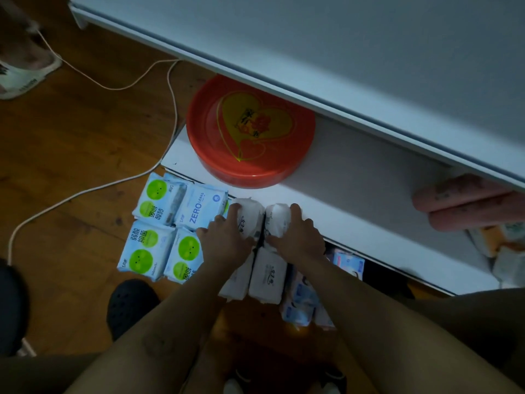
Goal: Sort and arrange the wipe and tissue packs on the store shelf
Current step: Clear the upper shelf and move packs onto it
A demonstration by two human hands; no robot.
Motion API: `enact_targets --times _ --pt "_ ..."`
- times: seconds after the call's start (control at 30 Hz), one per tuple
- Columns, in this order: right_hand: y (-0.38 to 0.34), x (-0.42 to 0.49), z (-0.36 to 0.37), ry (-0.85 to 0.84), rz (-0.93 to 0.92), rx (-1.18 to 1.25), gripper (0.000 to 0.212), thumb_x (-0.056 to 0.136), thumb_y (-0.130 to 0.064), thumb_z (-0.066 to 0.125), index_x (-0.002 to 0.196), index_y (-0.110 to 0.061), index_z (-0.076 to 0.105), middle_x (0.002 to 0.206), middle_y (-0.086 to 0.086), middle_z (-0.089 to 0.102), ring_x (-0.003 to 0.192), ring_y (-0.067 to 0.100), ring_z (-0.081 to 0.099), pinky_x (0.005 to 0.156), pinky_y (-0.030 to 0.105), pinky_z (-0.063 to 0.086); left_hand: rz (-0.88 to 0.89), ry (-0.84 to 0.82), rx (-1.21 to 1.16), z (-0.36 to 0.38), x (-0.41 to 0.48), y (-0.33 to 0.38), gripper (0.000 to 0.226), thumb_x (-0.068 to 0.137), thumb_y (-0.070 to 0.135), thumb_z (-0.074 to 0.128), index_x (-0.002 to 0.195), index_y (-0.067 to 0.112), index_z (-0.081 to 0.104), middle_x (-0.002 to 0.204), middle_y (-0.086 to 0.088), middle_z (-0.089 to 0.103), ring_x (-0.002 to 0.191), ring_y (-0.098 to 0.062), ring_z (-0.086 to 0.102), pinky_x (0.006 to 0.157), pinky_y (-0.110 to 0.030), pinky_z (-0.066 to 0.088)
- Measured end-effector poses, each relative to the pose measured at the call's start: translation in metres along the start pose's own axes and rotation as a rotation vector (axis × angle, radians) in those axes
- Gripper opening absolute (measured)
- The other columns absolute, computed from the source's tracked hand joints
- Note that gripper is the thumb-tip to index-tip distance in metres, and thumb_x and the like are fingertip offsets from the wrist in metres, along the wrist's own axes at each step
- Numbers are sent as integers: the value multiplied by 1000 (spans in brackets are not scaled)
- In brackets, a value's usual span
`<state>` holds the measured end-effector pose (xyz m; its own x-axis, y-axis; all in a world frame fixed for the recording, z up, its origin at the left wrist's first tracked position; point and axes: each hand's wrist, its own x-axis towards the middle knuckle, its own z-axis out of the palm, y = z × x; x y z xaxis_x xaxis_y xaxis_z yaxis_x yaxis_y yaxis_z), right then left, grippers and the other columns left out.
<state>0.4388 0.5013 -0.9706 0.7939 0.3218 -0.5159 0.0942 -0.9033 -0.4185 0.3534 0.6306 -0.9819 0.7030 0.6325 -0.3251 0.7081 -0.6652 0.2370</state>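
Forearms reach up from six o'clock. Left hand [227,237] and right hand [298,237] each grip a white pack, left pack [250,216] and right pack [277,220], touching on the shelf [355,194] edge, six o'clock of the red tin [250,129]. Likely light, soft and slick-wrapped, so hold them across the long sides.

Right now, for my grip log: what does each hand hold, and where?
The left hand grips the left white tissue pack by its outer side; right hand likewise the right white tissue pack.
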Motion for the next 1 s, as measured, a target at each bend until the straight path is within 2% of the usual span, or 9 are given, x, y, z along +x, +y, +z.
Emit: enact_targets --times 0.1,0.3,0.4,0.57,0.73,0.87,1.0 --pt "0 -2 0 -15 -14 4 82 72 -52 72 136 -30 26 115 12 53 104 35 56 80 36 46 -5 -15 -22 3 -4 -3 70 75 52 66 133 35 30 112 -7 58 108 -29 56 93 -45 32" --pt "-1 -7 0 -34 -33 -25 80 76 -49 71 139 -28 28 117 10 54 107 30 55 70 28 33 -9 -37 -23 3 -5 -8 69 74 53 67 131 33 33 114 -7 59 111 -28 56 97 -46 31" --pt "1 -7 3 -35 -28 -27 82 74 -50 72 138 -27 28 117 11 56 107 30 56 71 29 37 -18 -62 -9 6 -9 -12 68 75 50 67 133 33 35 120 -6 58 116 -27 53 95 -44 29" --pt "4 -7 10 -15 -30 40 80 67 -53 73 130 -27 31 112 7 61 102 27 59 76 35 50 34 25 -10 16 -14 -14 60 78 48 66 130 30 41 121 -7 58 118 -27 51 91 -41 27" --pt "13 -8 14 -78 -23 9 80 69 -54 71 132 -25 33 107 5 61 95 27 60 73 34 50 11 37 -41 25 -16 -17 59 74 49 67 124 29 42 120 -8 59 113 -30 54 89 -42 28" --pt "18 -3 15 -48 -18 4 75 75 -52 70 133 -22 33 106 6 62 95 26 61 76 35 51 41 46 -32 24 -15 -17 58 75 50 69 124 27 48 120 -6 59 114 -29 53 88 -42 28" --pt "8 3 10 -95 -42 -29 82 84 -51 65 146 -17 24 121 9 60 108 28 59 81 32 47 61 41 -7 10 -11 -20 56 80 52 66 128 25 51 128 -5 55 119 -28 49 94 -43 30"
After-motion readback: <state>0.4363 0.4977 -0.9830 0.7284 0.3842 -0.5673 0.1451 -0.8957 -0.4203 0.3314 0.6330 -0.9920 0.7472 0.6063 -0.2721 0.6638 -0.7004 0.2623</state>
